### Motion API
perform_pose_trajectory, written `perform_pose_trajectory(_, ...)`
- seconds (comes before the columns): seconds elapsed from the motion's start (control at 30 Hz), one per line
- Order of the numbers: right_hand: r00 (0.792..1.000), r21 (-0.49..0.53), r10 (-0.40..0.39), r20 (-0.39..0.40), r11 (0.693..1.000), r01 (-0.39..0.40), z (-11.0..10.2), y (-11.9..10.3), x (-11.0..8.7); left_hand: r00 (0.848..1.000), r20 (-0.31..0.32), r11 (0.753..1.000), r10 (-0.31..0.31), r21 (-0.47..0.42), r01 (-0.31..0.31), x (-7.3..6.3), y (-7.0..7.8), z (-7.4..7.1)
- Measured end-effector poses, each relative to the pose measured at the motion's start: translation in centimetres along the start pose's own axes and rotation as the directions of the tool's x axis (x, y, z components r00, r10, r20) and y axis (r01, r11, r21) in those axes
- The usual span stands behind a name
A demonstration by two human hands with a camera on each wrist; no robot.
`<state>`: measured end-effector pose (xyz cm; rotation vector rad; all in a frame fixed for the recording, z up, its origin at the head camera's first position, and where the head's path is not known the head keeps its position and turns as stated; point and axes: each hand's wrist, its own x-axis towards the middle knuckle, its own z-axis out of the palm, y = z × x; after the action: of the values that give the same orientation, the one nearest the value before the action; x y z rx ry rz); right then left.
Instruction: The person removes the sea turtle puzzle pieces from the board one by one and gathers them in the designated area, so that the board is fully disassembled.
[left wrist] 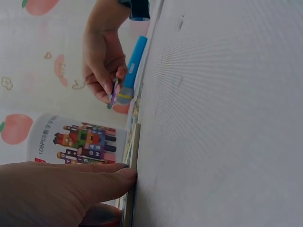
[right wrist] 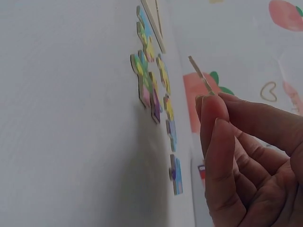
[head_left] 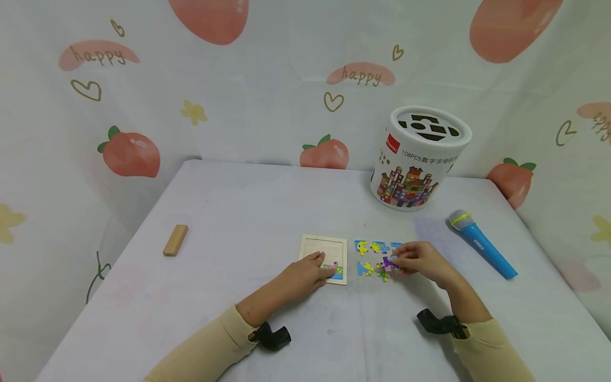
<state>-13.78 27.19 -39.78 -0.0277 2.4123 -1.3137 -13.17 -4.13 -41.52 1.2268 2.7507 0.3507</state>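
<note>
A: Which parts of your work are hidden?

B: Your left hand point(head_left: 303, 278) covers the near left of the wooden puzzle tray point(head_left: 312, 244), and its thumb overlaps the fitted pieces point(head_left: 340, 272) at the near right corner. Your right hand point(head_left: 426, 260) screens the right end of the loose pieces point(head_left: 375, 248), so a sure count isn't possible. Your right wrist view cuts the tray off at the top.

A: And what do your hands have hold of?

B: Your right thumb and fingertips pinch one jigsaw piece point(left wrist: 112, 97), partly purple, raised off the table point(head_left: 238, 212) near the right end of the loose pieces. Your left hand rests on the tray, its visible fingers mostly straight.

A: Which way does your piece point?

B: In your right wrist view it shows edge-on, a thin sliver leaning up and left in that picture from your fingertips. Its printed face can't be read there, and its long axis is hard to judge. The tray lies flat, sides running nearly straight away from you.

A: What else is around you?

B: The loose pieces lie just right of the tray in two rough rows. Farther right, a blue toy microphone point(head_left: 484, 246) has its head towards the far left, handle towards the near right. A white lidded bucket point(head_left: 415, 159) stands behind; your left hand blocks part of it in the left wrist view. Well to your left lies a wooden block point(head_left: 175, 240), its long axis running away and slightly right.
</note>
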Motion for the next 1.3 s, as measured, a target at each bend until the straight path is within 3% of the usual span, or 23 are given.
perform_pose_trajectory(0.87, 0.994, 0.062, 0.094, -0.053, 0.994, -0.091, -1.0, 2.6, -1.7, 1.0, -0.005, 1.0, -0.016, -0.013, 0.016, 0.1, 0.0, 0.2)
perform_pose_trajectory(1.3, 0.996, 0.049, 0.07, -0.056, 0.997, -0.067, -0.6, 3.2, -1.6, 1.0, -0.005, 0.999, -0.023, -0.025, 0.023, 0.0, 0.1, 0.2)
